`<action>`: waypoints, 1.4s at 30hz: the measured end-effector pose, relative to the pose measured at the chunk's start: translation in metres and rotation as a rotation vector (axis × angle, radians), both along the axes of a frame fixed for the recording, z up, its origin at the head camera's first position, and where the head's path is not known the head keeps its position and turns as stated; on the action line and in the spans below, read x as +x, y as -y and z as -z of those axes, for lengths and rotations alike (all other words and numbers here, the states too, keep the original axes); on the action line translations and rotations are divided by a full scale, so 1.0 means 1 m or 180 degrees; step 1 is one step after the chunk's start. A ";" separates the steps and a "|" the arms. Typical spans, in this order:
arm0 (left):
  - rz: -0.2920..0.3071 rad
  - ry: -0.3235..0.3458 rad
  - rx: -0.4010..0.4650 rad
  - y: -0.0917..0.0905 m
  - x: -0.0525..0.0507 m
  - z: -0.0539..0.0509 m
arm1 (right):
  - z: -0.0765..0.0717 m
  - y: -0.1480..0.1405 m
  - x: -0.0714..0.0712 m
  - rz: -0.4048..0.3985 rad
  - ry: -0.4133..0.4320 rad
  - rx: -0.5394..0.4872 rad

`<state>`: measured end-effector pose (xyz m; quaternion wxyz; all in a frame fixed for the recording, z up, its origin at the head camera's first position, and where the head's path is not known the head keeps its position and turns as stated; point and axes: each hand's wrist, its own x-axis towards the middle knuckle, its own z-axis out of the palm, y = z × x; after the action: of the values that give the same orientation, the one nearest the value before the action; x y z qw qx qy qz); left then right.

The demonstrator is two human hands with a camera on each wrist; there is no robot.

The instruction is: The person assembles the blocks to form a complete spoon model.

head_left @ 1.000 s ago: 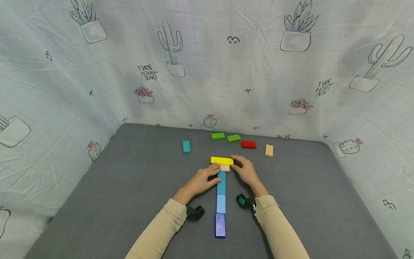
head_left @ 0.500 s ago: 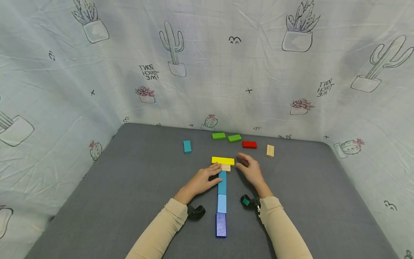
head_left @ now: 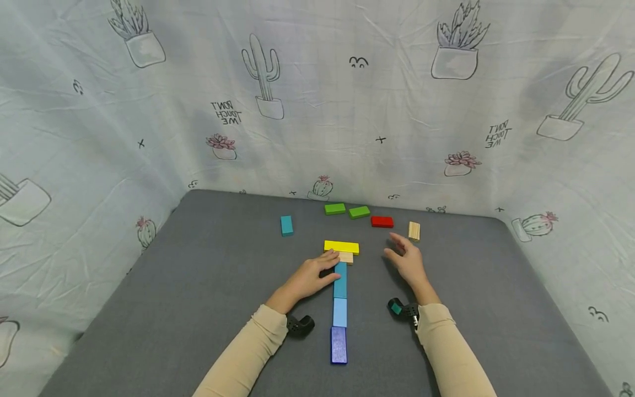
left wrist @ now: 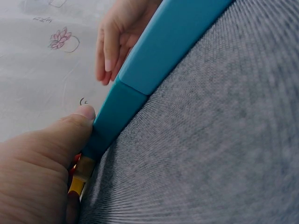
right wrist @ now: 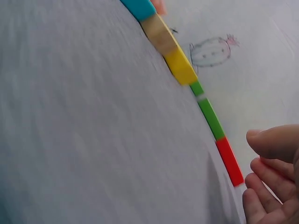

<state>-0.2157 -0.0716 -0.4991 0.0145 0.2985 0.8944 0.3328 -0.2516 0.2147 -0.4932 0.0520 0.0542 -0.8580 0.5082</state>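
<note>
A column of flat blocks runs up the middle of the grey table: a purple block point(head_left: 339, 345), a light blue block point(head_left: 339, 312) and a teal block point(head_left: 340, 281). Beyond the teal one lies a plain wood block point(head_left: 346, 257), and a yellow block point(head_left: 341, 247) lies crosswise behind that. My left hand point(head_left: 307, 277) rests at the wood and teal blocks, its fingers extended and partly covering the wood one. Its thumb touches the teal block point(left wrist: 119, 109) in the left wrist view. My right hand point(head_left: 409, 266) holds nothing; its fingers are parted just in front of another wood block point(head_left: 414, 231).
At the back of the table point(head_left: 223, 275) lie two green blocks point(head_left: 334, 209), a red block point(head_left: 382, 221) and a separate teal block point(head_left: 286, 225). A white curtain point(head_left: 317, 110) printed with cacti surrounds the far side and flanks.
My right hand has let go of the yellow block's right end and moved right toward the far wood block. The left hand and the column have stayed in place.
</note>
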 end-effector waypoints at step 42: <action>0.0013 -0.0095 0.0057 -0.002 -0.001 0.005 | -0.011 -0.084 -0.057 -0.0264 0.1088 0.0344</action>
<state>-0.2162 -0.0700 -0.5041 -0.0008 0.3053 0.8909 0.3363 -0.3086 0.2986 -0.4824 -0.1186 0.0051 -0.8774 0.4649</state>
